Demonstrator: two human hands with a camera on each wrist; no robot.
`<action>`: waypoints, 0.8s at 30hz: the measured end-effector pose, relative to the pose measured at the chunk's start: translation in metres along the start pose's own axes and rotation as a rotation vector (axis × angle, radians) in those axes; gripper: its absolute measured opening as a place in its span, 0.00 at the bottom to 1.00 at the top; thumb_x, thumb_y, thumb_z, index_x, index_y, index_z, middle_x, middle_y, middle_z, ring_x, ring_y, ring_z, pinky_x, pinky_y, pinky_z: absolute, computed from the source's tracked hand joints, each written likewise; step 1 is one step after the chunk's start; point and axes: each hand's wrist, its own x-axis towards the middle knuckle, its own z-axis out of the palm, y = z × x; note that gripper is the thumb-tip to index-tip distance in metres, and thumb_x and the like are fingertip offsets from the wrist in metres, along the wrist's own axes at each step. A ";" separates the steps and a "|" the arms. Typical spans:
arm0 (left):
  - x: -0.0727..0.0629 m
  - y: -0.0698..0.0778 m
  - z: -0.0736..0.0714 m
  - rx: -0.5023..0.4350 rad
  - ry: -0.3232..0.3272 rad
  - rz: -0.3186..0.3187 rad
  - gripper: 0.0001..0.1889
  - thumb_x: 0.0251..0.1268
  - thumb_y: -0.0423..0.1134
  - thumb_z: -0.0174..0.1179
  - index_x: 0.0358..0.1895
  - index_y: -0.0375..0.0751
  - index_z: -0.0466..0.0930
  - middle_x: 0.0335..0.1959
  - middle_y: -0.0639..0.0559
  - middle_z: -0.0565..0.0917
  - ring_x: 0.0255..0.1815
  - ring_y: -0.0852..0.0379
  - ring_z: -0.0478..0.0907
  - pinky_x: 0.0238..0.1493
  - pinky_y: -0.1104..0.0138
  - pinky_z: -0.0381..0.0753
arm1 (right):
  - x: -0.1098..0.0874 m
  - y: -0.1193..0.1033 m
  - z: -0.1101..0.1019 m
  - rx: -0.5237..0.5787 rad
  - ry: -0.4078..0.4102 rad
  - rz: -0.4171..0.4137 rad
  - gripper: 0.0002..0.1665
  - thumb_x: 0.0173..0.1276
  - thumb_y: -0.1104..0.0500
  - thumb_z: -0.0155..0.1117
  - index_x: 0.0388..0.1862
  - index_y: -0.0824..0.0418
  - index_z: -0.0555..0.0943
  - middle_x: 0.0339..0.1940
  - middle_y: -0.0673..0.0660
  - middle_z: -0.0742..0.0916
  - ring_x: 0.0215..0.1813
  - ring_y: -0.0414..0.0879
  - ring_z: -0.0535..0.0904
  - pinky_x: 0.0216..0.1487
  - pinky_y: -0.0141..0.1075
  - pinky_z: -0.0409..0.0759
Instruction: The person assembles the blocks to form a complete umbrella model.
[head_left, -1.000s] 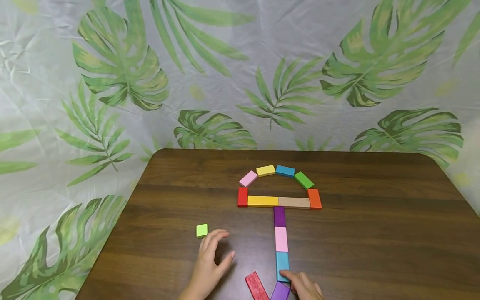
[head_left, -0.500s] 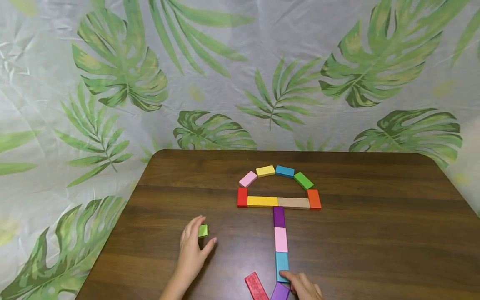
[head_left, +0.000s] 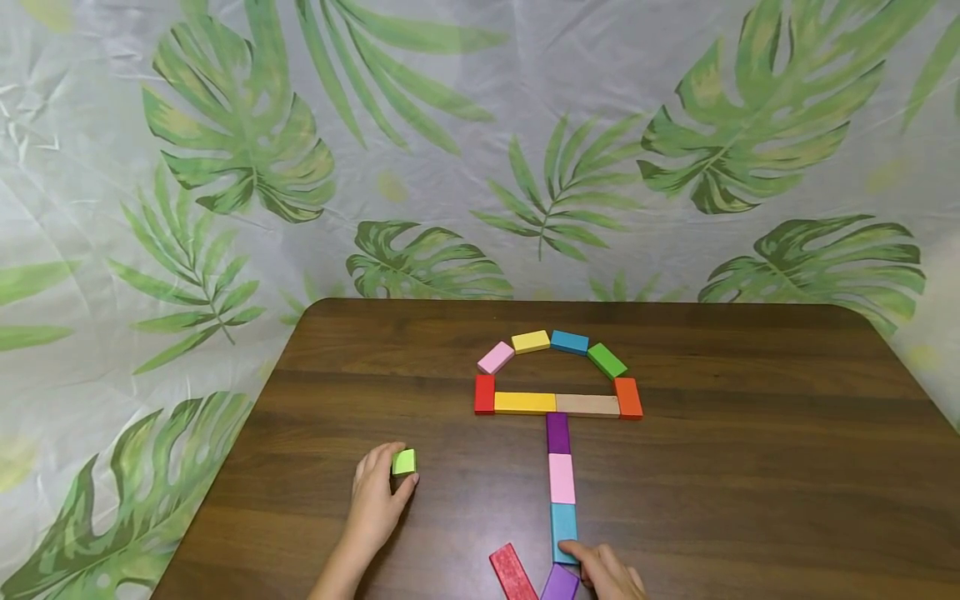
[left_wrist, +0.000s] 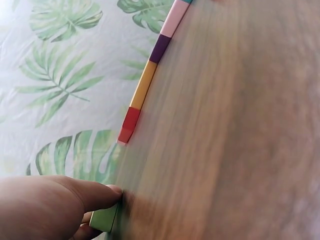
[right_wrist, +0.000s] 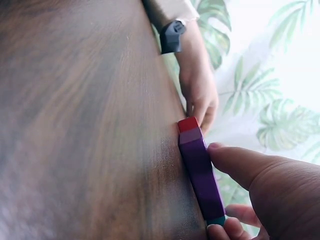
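Observation:
At the left of the table, my left hand (head_left: 378, 500) pinches a light green block (head_left: 405, 462) between thumb and fingers. The left wrist view shows the thumb on top of that green block (left_wrist: 104, 219), fingers partly hidden behind it. My right hand (head_left: 607, 571) lies by the lower end of a column of blocks, its index fingertip on the teal block (head_left: 564, 532). Just below lies a tilted purple block (head_left: 559, 582), cut off by the frame. In the right wrist view the right thumb is beside the purple block (right_wrist: 202, 172). A slanted red block (head_left: 513, 571) lies between the hands.
Above the teal block, pink (head_left: 561, 478) and dark purple (head_left: 558, 433) blocks continue the column. It meets a row of yellow (head_left: 525, 403) and tan (head_left: 587, 405) blocks. Several coloured blocks arch above that row. A leaf-patterned cloth (head_left: 420, 192) hangs behind the table (head_left: 750, 467).
My left hand has moved left to the light green block and its thumb and fingers have closed round it. The right hand and the other blocks have stayed in place.

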 end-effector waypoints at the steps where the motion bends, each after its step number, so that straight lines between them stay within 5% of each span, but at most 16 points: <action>1: 0.000 0.000 0.000 0.000 0.002 0.000 0.24 0.51 0.34 0.65 0.53 0.33 0.71 0.52 0.40 0.71 0.55 0.41 0.63 0.55 0.48 0.58 | 0.000 0.000 0.000 0.001 0.004 -0.002 0.39 0.33 0.36 0.73 0.44 0.53 0.78 0.26 0.35 0.61 0.26 0.28 0.57 0.26 0.30 0.55; 18: -0.001 0.009 -0.001 -0.053 0.025 0.014 0.20 0.51 0.38 0.66 0.49 0.40 0.74 0.48 0.47 0.74 0.49 0.48 0.67 0.47 0.53 0.68 | 0.000 0.005 0.005 0.024 0.103 -0.079 0.39 0.29 0.41 0.77 0.45 0.51 0.78 0.27 0.32 0.62 0.26 0.26 0.57 0.25 0.28 0.54; 24: -0.002 0.016 0.000 -0.082 0.072 0.075 0.21 0.48 0.36 0.67 0.48 0.39 0.75 0.47 0.47 0.74 0.49 0.48 0.68 0.46 0.53 0.70 | -0.001 0.006 0.006 0.027 0.119 -0.096 0.39 0.28 0.43 0.78 0.45 0.51 0.78 0.27 0.33 0.62 0.26 0.26 0.57 0.25 0.27 0.54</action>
